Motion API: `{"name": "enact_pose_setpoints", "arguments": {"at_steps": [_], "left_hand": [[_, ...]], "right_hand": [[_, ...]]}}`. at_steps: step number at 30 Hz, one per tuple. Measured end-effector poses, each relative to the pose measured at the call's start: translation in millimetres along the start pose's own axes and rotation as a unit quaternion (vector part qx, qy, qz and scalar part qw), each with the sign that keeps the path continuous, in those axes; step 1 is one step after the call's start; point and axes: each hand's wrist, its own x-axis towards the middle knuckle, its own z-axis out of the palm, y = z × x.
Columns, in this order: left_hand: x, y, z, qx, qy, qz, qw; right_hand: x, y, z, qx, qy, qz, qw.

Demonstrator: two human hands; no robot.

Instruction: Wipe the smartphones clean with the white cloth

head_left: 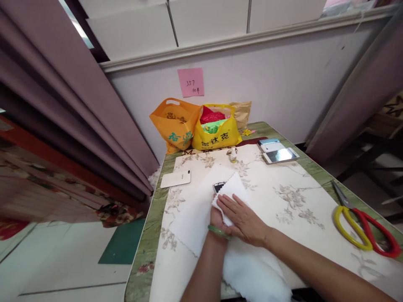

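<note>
Near the table's front edge, my right hand (244,220) lies flat with fingers stretched out on a white cloth (231,191). The cloth is wrapped partly over a dark phone (219,186), of which only a corner shows. My left hand (215,218), with a green bangle on the wrist, sits under the right hand and the cloth; its fingers are hidden. More white cloth (252,272) spreads toward me.
A white phone (175,178) lies at the left, three phones (278,152) at the back right. Yellow-and-red scissors (362,226) rest at the right edge. Orange and yellow bags (201,126) stand against the wall. Curtains hang at left. A small bottle (233,155) stands mid-table.
</note>
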Motion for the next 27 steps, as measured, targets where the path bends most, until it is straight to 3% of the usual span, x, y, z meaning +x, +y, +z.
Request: {"name": "enact_pose_setpoints", "arguments": {"at_steps": [3, 7, 11, 16, 22, 27], "left_hand": [[3, -2, 8.5, -0.014, 0.004, 0.007, 1.0], [10, -3, 26.4, -0.052, -0.025, -0.056, 0.997], [9, 0, 32.5, -0.127, -0.03, -0.114, 0.985], [5, 1, 31.4, -0.152, 0.019, -0.112, 0.982], [6, 2, 32.1, -0.144, 0.02, -0.101, 0.984], [5, 3, 34.2, -0.156, 0.036, -0.099, 0.982]], "right_hand": [[21, 10, 0, 0.017, -0.013, 0.039, 0.999], [48, 24, 3, 0.017, -0.007, 0.104, 0.994], [55, 37, 4, -0.009, 0.014, 0.184, 0.983], [31, 45, 4, -0.046, 0.05, 0.241, 0.968], [-13, 29, 4, -0.068, 0.101, 0.179, 0.976], [-19, 17, -1, -0.051, 0.139, 0.158, 0.976]]}}
